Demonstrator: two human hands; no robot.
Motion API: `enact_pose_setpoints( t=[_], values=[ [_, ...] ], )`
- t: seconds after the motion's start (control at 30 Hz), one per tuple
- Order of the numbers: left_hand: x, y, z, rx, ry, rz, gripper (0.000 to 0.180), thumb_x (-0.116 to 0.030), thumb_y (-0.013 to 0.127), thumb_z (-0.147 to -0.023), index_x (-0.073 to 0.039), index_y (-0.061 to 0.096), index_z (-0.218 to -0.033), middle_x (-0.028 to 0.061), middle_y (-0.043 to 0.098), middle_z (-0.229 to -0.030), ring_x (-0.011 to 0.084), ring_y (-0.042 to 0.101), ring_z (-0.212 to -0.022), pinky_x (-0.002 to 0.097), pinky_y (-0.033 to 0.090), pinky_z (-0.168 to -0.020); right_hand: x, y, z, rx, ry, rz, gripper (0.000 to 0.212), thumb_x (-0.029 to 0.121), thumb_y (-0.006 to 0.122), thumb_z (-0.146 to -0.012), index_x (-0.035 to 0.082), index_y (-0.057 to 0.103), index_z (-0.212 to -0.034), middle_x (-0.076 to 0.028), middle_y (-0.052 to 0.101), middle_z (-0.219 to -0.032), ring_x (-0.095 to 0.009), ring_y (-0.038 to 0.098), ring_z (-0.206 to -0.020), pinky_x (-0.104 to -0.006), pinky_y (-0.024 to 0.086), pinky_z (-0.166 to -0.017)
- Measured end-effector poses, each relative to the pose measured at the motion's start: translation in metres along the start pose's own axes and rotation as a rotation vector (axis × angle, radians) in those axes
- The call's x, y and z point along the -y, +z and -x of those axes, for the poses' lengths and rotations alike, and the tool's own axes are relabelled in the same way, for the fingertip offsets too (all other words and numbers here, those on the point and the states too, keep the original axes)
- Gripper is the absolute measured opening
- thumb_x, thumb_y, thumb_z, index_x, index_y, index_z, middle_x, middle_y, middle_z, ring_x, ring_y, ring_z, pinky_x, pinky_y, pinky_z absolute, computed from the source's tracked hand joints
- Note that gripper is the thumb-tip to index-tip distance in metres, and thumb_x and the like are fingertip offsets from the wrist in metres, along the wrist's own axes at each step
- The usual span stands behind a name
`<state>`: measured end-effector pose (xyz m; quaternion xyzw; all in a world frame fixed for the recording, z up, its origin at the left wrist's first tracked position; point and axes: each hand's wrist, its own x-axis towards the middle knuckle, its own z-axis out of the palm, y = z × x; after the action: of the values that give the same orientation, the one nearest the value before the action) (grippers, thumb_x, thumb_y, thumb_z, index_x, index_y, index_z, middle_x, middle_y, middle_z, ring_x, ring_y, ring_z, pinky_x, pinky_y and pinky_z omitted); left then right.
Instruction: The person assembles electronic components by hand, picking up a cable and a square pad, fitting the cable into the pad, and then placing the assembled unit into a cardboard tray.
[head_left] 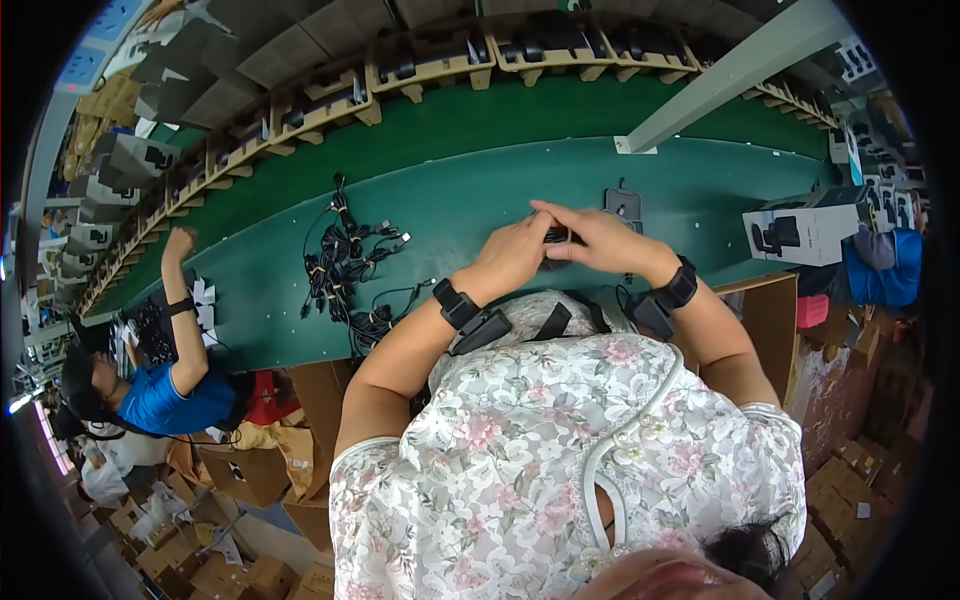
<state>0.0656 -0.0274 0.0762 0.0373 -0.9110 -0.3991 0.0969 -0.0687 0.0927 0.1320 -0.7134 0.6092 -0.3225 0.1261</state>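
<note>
My left hand (pixel 512 258) and my right hand (pixel 606 242) meet over the green bench, their fingers closed round a small black bundle (pixel 553 237). It looks like a coiled cable, though the fingers cover most of it. Just beyond my right hand lies a flat grey device (pixel 622 204), partly hidden by that hand. To the left of my hands is a heap of black cables (pixel 340 262), several tied in bundles, with pale plugs showing. Part of the heap reaches toward my left forearm.
Beyond the green bench (pixel 460 190), a row of tan trays (pixel 430 75) holds dark items. A grey post (pixel 730 75) rises at the far right of the bench. A printed white box (pixel 800 235) stands at right. A co-worker in a blue shirt (pixel 170 395) is at left.
</note>
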Motion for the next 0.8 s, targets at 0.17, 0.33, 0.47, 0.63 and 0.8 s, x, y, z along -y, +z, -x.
enact_pose_setpoints(
  t=[0.17,0.33,0.47,0.63,0.8],
  values=[
    [-0.009,-0.002,-0.009,-0.018,0.132,0.095,0.034,-0.012,0.055,-0.082,-0.005,0.045,-0.114,0.0162,0.052,-0.112,0.0342,0.050,-0.102,0.0394,0.042,-0.083,-0.006,-0.010,0.029,0.277,0.677,-0.187,0.036,0.021,0.052,-0.087,0.001,0.046,-0.116,-0.017,0.059,-0.099,-0.027,0.059,-0.085,-0.0344,0.046,-0.073],
    [0.028,-0.010,-0.029,-0.253,0.124,-0.004,0.045,-0.012,0.057,-0.080,-0.003,0.042,-0.120,0.0179,0.044,-0.123,0.0337,0.041,-0.114,0.0395,0.036,-0.093,-0.071,-0.033,0.114,-0.098,0.833,0.136,0.035,0.017,0.051,-0.088,0.001,0.044,-0.119,-0.016,0.058,-0.089,-0.023,0.058,-0.078,-0.0318,0.046,-0.068],
    [0.051,-0.016,-0.073,-0.317,0.122,-0.189,0.049,-0.015,0.058,-0.080,-0.001,0.040,-0.123,0.0184,0.038,-0.130,0.0335,0.035,-0.121,0.0425,0.030,-0.099,-0.100,-0.063,0.163,-0.290,0.857,0.108,0.034,0.019,0.053,-0.087,0.001,0.046,-0.116,-0.013,0.057,-0.085,-0.023,0.054,-0.073,-0.0320,0.043,-0.065],
    [0.062,-0.007,-0.139,-0.293,0.243,-0.494,0.053,-0.020,0.059,-0.079,0.000,0.039,-0.125,0.0167,0.029,-0.137,0.0297,0.023,-0.129,0.0451,0.022,-0.104,-0.129,-0.096,0.169,-0.520,0.879,0.100,0.028,0.015,0.050,-0.088,0.000,0.048,-0.112,-0.003,0.050,-0.074,-0.010,0.042,-0.059,-0.0237,0.036,-0.053],
    [0.043,0.020,-0.150,-0.123,0.380,-0.646,0.058,-0.023,0.060,-0.077,-0.001,0.038,-0.127,0.0144,0.024,-0.140,0.0264,0.018,-0.132,0.0447,0.016,-0.107,-0.157,-0.160,0.145,-0.616,0.652,0.355,0.025,0.018,0.049,-0.089,0.000,0.053,-0.106,-0.002,0.051,-0.069,-0.010,0.044,-0.057,-0.0228,0.036,-0.052]
  ],
)
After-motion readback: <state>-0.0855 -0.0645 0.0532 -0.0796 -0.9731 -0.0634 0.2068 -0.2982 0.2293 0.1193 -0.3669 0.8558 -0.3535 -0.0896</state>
